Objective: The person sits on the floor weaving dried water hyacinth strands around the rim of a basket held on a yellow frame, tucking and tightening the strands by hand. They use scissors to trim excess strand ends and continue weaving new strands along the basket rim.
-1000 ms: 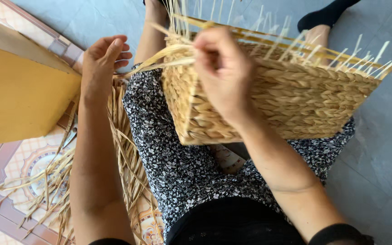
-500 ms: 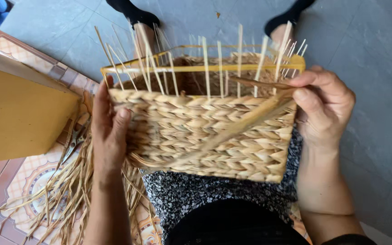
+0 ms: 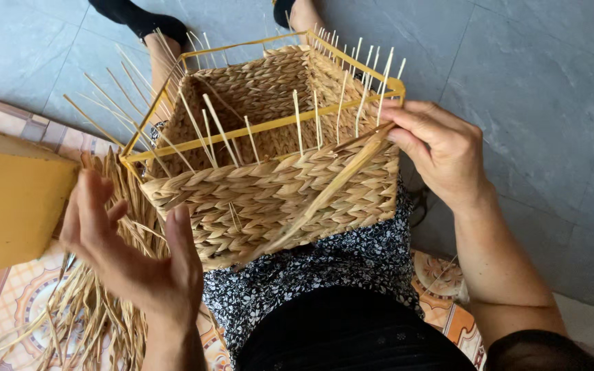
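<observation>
Lower left of frame: left hand [image 3: 128, 264] spread flat, palm toward the basket's near left corner, fingers apart, gripping nothing; whether it touches the weave cannot be told. Behind and below it, a loose pile of dry straw [image 3: 91, 316] lies on the patterned floor tiles [image 3: 8, 309].

Centre: basket [image 3: 269, 185] rests tilted on the lap, over the black-and-white dotted cloth [image 3: 324, 275], open mouth facing up and away. Near wall is woven in braided rows up close to the yellow frame [image 3: 262, 127]; the inner walls also look woven. Thin upright stakes [image 3: 297, 120] stand bare above the weave all round the rim.

Right of centre: right hand [image 3: 438, 148] pinches a loose strand [image 3: 331, 189] at the basket's upper right corner. The strand runs slantwise down across the near wall, not yet worked in.

Judgement: walls largely done; left to do are this strand, the top rows and the projecting stakes.

Left edge: yellow board [image 3: 12, 206]. Top of frame: grey floor [image 3: 531, 62] and feet in dark socks [image 3: 135, 17].
</observation>
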Tool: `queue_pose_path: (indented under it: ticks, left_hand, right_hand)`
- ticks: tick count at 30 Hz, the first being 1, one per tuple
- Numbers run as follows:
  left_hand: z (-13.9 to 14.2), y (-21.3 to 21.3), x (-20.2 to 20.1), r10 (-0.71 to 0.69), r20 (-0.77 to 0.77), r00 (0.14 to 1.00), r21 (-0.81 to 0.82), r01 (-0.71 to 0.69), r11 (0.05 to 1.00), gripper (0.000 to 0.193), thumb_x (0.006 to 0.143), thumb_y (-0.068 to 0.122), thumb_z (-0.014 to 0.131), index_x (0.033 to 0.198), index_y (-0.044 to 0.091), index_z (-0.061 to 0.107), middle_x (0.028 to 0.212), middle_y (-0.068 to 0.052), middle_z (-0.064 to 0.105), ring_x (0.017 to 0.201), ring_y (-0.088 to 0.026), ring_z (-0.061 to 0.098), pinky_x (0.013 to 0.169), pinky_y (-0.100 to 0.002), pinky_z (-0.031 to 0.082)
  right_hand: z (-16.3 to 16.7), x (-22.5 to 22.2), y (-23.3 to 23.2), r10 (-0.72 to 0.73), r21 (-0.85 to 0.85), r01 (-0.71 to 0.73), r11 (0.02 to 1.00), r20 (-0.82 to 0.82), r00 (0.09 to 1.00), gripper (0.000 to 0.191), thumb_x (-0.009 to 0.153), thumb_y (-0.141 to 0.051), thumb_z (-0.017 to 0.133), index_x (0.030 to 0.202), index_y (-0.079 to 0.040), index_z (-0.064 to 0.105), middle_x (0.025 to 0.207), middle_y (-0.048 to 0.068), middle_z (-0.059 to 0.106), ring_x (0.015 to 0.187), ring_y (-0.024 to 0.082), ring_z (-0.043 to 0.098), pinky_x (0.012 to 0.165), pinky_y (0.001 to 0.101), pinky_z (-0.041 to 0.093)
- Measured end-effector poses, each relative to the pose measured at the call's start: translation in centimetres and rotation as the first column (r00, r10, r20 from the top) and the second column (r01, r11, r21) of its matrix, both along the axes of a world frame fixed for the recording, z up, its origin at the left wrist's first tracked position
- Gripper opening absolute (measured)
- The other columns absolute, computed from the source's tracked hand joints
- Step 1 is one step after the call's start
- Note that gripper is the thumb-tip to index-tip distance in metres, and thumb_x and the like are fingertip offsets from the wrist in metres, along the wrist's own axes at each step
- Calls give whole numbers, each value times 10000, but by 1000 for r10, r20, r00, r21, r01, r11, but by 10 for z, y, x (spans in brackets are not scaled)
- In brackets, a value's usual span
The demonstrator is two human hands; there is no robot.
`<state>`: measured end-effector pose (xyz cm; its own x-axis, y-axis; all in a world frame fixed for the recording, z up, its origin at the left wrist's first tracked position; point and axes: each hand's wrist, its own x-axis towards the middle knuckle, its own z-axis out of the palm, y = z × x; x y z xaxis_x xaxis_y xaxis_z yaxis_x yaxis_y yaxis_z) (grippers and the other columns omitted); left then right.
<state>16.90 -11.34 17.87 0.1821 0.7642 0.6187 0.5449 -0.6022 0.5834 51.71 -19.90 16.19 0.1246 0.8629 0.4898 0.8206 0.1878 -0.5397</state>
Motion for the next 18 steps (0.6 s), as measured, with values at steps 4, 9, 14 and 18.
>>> queue_pose_path:
  ticks: [4,9,14,18]
  left_hand:
    - [39,-12,32,-411,-84,908,-68,407,911,347,995,185,756,1310,91,646,1280,-56,663,1115,-205,635,931,-359,514]
    - [44,-6,106,-465,-330,821,70,513,856,572,868,367,784,1272,-18,657,1110,-134,656,914,-228,570,737,-341,487]
    - [26,2,130,-373,-500,782,88,474,876,253,967,227,780,1111,38,692,881,-65,637,767,-174,579,631,-336,473]
    - [20,7,119,-519,-381,765,-123,514,849,103,991,147,733,976,56,686,813,-51,653,699,-141,599,641,-315,501]
  right_hand:
    - [16,-12,-9,-115,-23,121,992,177,977,342,840,17,883,1162,-50,791,1212,122,627,818,198,626,735,309,559]
    - [24,-10,-7,9,11,-11,1000,120,993,305,919,38,854,1196,-34,748,1271,81,599,996,172,705,851,267,621]
    - [19,0,0,122,39,-131,991,173,977,270,886,-29,861,1129,-45,743,1196,79,688,1019,197,728,887,288,644]
    - [12,3,6,145,25,-152,988,173,974,229,881,-48,859,1086,-45,755,1083,64,724,951,186,729,827,291,632]
